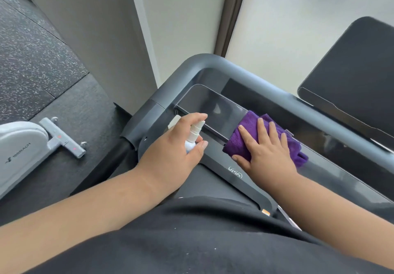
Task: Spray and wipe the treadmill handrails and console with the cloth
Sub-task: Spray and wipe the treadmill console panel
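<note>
My left hand [174, 145] grips a small white spray bottle [193, 138], index finger lying over its nozzle, just left of the treadmill console [215, 107]. With fingers spread flat, my right hand [265, 148] presses a folded purple cloth [241, 139] onto the console's dark tray surface. The grey handrail [191, 69] curves round the console's far left corner and runs on to the right behind the cloth. A dark screen panel [354, 71] rises at the far right.
A grey and white exercise machine base [23, 145] stands on the speckled black floor mat [32, 60] at the left. A grey wall and window frame [232, 13] lie beyond the treadmill. My black clothing fills the bottom.
</note>
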### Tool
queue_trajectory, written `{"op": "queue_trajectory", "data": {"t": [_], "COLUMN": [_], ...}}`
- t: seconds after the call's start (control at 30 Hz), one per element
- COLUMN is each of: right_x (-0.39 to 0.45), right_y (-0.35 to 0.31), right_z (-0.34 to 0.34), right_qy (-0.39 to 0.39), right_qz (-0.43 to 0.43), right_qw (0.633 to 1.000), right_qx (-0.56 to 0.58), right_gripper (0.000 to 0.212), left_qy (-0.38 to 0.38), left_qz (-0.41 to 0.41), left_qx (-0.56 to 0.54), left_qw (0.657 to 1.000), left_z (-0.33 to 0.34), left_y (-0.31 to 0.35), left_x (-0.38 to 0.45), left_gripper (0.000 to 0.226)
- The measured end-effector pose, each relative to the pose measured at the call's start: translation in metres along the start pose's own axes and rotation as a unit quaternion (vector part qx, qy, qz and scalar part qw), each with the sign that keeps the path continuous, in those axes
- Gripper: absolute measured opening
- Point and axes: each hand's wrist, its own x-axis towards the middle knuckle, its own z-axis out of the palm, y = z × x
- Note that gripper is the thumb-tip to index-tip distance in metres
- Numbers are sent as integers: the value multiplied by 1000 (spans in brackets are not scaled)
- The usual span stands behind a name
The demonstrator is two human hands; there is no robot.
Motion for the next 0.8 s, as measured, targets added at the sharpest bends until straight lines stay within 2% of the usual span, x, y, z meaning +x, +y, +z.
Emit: {"op": "queue_trajectory", "data": {"t": [0.17,0.33,0.5,0.63,0.8], "right_x": [52,89,61,24,34], "right_y": [-45,-81,-62,-44,-55], "right_z": [-13,-21,-18,-3,-1], "right_qy": [8,-2,-4,27,31], "right_qz": [-43,-69,-73,-45,-32], "right_qw": [999,997,997,999,999], "right_qx": [11,18,32,2,-24], "right_gripper": [84,94,91,92,90], "left_qy": [2,-4,-11,-18,-15], "left_qz": [2,-15,0,-3,-14], "left_qx": [12,13,16,13,-6], "left_qw": [1000,1000,1000,1000,1000], "left_z": [-16,-14,-14,-17,-22], "left_y": [-15,-21,-19,-25,-32], "left_x": [-7,-7,-11,-13,-17], "left_gripper": [56,50,48,51,49]}}
